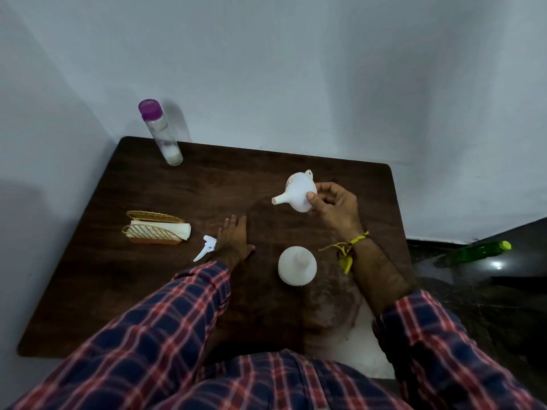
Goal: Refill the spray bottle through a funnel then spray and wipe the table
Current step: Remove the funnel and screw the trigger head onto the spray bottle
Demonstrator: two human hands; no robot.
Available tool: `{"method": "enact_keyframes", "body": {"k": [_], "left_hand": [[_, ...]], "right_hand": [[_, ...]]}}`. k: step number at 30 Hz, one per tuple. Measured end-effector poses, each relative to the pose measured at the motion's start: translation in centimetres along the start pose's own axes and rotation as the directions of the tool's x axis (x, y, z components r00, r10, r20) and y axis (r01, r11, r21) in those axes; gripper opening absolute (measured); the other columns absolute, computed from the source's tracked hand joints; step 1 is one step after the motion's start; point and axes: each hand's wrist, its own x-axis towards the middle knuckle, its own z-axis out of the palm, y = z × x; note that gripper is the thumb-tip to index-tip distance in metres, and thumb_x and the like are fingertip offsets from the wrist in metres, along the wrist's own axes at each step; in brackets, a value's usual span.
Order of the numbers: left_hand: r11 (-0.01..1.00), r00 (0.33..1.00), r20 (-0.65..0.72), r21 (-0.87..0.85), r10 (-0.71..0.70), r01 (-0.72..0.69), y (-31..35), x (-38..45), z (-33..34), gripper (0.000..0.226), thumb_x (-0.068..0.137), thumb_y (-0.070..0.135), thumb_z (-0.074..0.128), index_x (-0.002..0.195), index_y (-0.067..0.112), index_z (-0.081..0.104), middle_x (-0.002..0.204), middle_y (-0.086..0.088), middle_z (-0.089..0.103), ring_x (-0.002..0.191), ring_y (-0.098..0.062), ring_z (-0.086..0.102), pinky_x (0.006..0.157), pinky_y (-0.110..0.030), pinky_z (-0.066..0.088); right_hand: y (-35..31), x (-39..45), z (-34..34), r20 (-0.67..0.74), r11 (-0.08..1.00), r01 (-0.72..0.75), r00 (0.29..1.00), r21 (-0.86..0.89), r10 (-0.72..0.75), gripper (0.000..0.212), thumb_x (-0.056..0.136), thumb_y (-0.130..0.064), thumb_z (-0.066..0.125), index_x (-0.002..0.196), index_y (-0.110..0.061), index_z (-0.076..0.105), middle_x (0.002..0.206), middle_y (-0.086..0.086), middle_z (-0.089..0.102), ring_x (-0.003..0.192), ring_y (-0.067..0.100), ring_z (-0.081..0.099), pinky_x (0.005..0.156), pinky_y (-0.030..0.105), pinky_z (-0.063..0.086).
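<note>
While held sideways in right hand point(331, 204), funnel point(297, 192) needed turning spout-down over open bottle point(297, 264). Left hand point(232, 239), flat and empty on table point(148, 291), best moved to steady bottle.

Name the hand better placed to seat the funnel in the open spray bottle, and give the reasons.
Right. The right hand already grips the funnel just beyond the uncapped spray bottle; the left hand rests flat on the table.

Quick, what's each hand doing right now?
Left hand: open, fingers straight, lying flat on the table beside the spray nozzle.
Right hand: holding the white funnel, tipped sideways above the table.
</note>
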Motion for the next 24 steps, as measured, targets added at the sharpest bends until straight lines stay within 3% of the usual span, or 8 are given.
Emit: {"method": "enact_keyframes", "body": {"k": [3, 8, 10, 13, 16, 19, 21, 24], "left_hand": [[0.997, 0.995, 0.077, 0.047, -0.07, 0.066, -0.5, 1.8, -0.5, 0.121, 0.074, 0.047, 0.081, 0.157, 0.014, 0.0, 0.163, -0.019, -0.006, 0.151, -0.037, -0.003, 0.122, -0.05, 0.007], [0.988, 0.983, 0.166, 0.145, -0.08, 0.056, -1.5, 4.8, -0.8, 0.153, 0.055, 0.063, 0.085, 0.153, 0.017, -0.022, 0.159, -0.021, -0.027, 0.148, -0.041, -0.018, 0.119, -0.059, -0.001], [0.985, 0.981, 0.18, 0.165, -0.073, 0.043, -1.9, 5.7, -1.1, 0.159, 0.048, 0.066, 0.086, 0.152, 0.019, -0.026, 0.158, -0.02, -0.029, 0.147, -0.041, -0.021, 0.118, -0.061, -0.004], [0.983, 0.973, 0.215, 0.18, -0.086, 0.047, -2.0, 6.6, -1.4, 0.163, 0.046, 0.064, 0.088, 0.15, 0.021, -0.03, 0.156, -0.019, -0.033, 0.145, -0.041, -0.026, 0.115, -0.061, -0.009], [0.985, 0.95, 0.297, 0.169, -0.097, 0.048, -2.4, 7.4, -1.5, 0.165, 0.045, 0.066, 0.087, 0.146, 0.022, -0.036, 0.151, -0.018, -0.043, 0.141, -0.04, -0.035, 0.113, -0.064, -0.014], [0.982, 0.93, 0.35, 0.185, -0.11, 0.047, -2.5, 7.9, -1.4, 0.164, 0.049, 0.063, 0.088, 0.144, 0.02, -0.039, 0.147, -0.019, -0.048, 0.137, -0.042, -0.04, 0.109, -0.066, -0.017], [0.984, 0.936, 0.338, 0.173, -0.101, 0.044, -2.6, 8.0, -1.0, 0.165, 0.048, 0.063, 0.087, 0.143, 0.019, -0.04, 0.145, -0.02, -0.049, 0.134, -0.042, -0.043, 0.107, -0.067, -0.019], [0.984, 0.951, 0.297, 0.172, -0.086, 0.035, -3.0, 8.1, -0.3, 0.168, 0.043, 0.067, 0.087, 0.143, 0.019, -0.04, 0.146, -0.02, -0.049, 0.134, -0.043, -0.044, 0.106, -0.068, -0.02]], "right_hand": [[0.6, 3.1, 1.9, 0.041, 0.993, -0.108, 0.994, 0.051, 0.106, 0.022, 0.087, -0.006, 0.074, 0.106, -0.001, 0.066, 0.095, 0.018, 0.07, 0.08, 0.025, 0.069, 0.058, 0.026, 0.06], [1.5, 8.4, 5.8, 0.093, 0.95, -0.284, 0.957, 0.133, 0.273, 0.01, 0.088, -0.005, 0.072, 0.097, -0.005, 0.066, 0.086, 0.01, 0.068, 0.076, 0.022, 0.066, 0.057, 0.027, 0.061], [1.8, 10.5, 8.1, 0.108, 0.909, -0.377, 0.926, 0.178, 0.362, 0.008, 0.089, -0.004, 0.07, 0.088, -0.01, 0.064, 0.086, 0.01, 0.067, 0.074, 0.021, 0.065, 0.054, 0.027, 0.06], [2.6, 13.6, 11.5, 0.171, 0.785, -0.549, 0.836, 0.286, 0.522, 0.01, 0.093, -0.007, 0.067, 0.087, -0.013, 0.06, 0.088, 0.008, 0.065, 0.076, 0.021, 0.063, 0.066, 0.037, 0.06], [3.4, 16.3, 15.3, 0.23, 0.667, -0.643, 0.763, 0.377, 0.605, 0.007, 0.094, -0.007, 0.064, 0.097, -0.01, 0.059, 0.097, 0.013, 0.065, 0.083, 0.025, 0.065, 0.078, 0.044, 0.056], [4.4, 18.4, 18.9, 0.266, 0.604, -0.687, 0.72, 0.404, 0.641, 0.025, 0.096, -0.007, 0.061, 0.121, -0.003, 0.057, 0.123, 0.023, 0.062, 0.113, 0.037, 0.063, 0.088, 0.046, 0.052], [5.1, 19.3, 21.1, 0.288, 0.599, -0.704, 0.707, 0.382, 0.646, 0.04, 0.098, -0.009, 0.059, 0.136, -0.002, 0.051, 0.135, 0.024, 0.058, 0.125, 0.039, 0.057, 0.08, 0.041, 0.054], [6.0, 20.4, 23.5, 0.292, 0.602, -0.71, 0.701, 0.365, 0.65, 0.046, 0.1, -0.011, 0.055, 0.144, -0.001, 0.044, 0.145, 0.022, 0.051, 0.132, 0.036, 0.052, 0.063, 0.033, 0.056]]}}
